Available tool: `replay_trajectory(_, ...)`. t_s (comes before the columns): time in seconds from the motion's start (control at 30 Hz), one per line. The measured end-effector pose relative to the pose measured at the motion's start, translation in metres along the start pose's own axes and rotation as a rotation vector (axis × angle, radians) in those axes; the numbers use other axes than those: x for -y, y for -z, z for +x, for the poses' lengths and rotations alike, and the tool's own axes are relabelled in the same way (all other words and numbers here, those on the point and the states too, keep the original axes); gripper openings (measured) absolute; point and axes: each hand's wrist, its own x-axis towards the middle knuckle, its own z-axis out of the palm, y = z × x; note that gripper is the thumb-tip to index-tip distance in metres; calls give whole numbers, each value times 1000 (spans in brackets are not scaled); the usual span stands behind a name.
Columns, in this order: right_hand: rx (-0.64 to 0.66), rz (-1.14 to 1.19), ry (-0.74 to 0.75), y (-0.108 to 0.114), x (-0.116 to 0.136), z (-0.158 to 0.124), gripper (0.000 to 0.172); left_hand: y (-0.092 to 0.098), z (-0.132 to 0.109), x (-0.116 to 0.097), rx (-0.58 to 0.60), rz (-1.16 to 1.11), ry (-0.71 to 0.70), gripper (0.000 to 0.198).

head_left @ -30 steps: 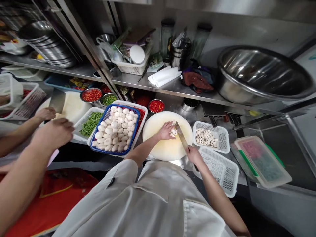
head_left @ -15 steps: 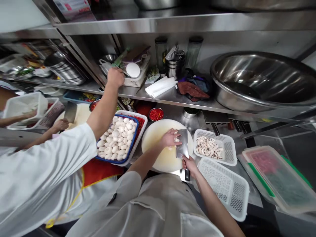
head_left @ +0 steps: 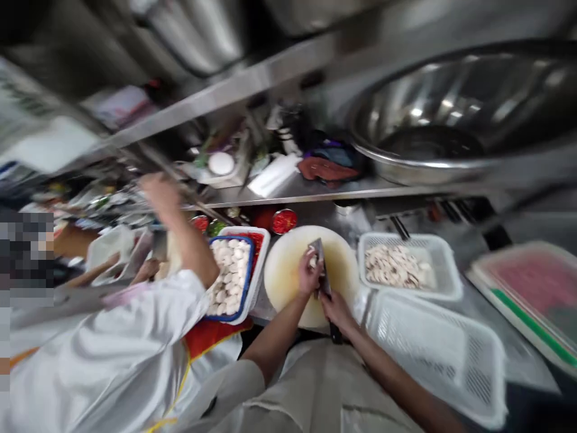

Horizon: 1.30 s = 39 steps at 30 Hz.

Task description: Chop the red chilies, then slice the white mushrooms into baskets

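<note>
A round white cutting board [head_left: 282, 270] lies on the steel counter in front of me. Over its middle, my right hand [head_left: 336, 310] is closed round the black handle of a cleaver [head_left: 321, 264], whose blade stands nearly upright. My left hand [head_left: 309, 272] is at the blade's left side, fingers curled round pale mushroom pieces against the blade. Sliced mushrooms [head_left: 392, 264] lie in a white basket at the right. Whole white mushrooms [head_left: 232, 264] fill a blue-rimmed basket at the left.
A perforated white basket [head_left: 428, 343] sits at the lower right, near a green-edged lidded container [head_left: 532, 300]. A large steel bowl [head_left: 428, 132] rests on the shelf above. At the left, a co-worker's arm [head_left: 166, 204] reaches toward the shelf. A bowl of red chillies [head_left: 284, 221] stands behind the board.
The view has tilted and shifted. My left hand has gone from spread to curled round mushroom pieces, and the cleaver has turned from flat to edge-on. The co-worker's arm has moved left.
</note>
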Motion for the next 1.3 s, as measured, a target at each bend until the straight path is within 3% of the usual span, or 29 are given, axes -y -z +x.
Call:
replay_trajectory(0.13,-226,-173,135,65,28,-36,25,-30,24,-73,65,-167,-179,56)
replay_trajectory(0.23,-414,-309,208,120,43,-61,29,-68,45,-129,74,-365,-295,54)
replay_trajectory(0.3,-502,-398,193,152,47,-72,29,-96,54,-151,93,-436,-329,47)
replay_trajectory(0.43,-576,-508,128,197,39,-84,29,-139,61,-151,219,-454,-225,36)
replay_trajectory(0.5,-625,-506,123,209,31,-88,30,-145,58,-141,280,-434,-159,28)
replay_trajectory(0.57,-674,-484,105,213,23,-93,32,-137,54,-131,312,-419,-142,23)
replay_trajectory(0.7,-637,-462,95,203,15,-94,39,-84,50,-111,305,-299,-200,19)
replay_trajectory(0.83,-456,-586,132,182,4,-79,38,-3,51,-79,251,-25,-241,17)
replay_trajectory(0.93,-232,-729,183,163,-8,-47,36,66,53,-42,194,208,-175,17)
replay_trajectory(1.03,27,-881,159,140,-15,-14,32,144,45,3,81,453,4,27)
replay_trajectory(1.13,109,-1016,114,124,-17,6,32,215,17,49,-40,674,286,42)
replay_trajectory(1.23,76,-1086,110,121,-18,17,34,263,-19,92,-105,802,566,63)
replay_trajectory(1.3,71,-1097,110,122,-19,22,34,278,-39,115,-100,826,687,74)
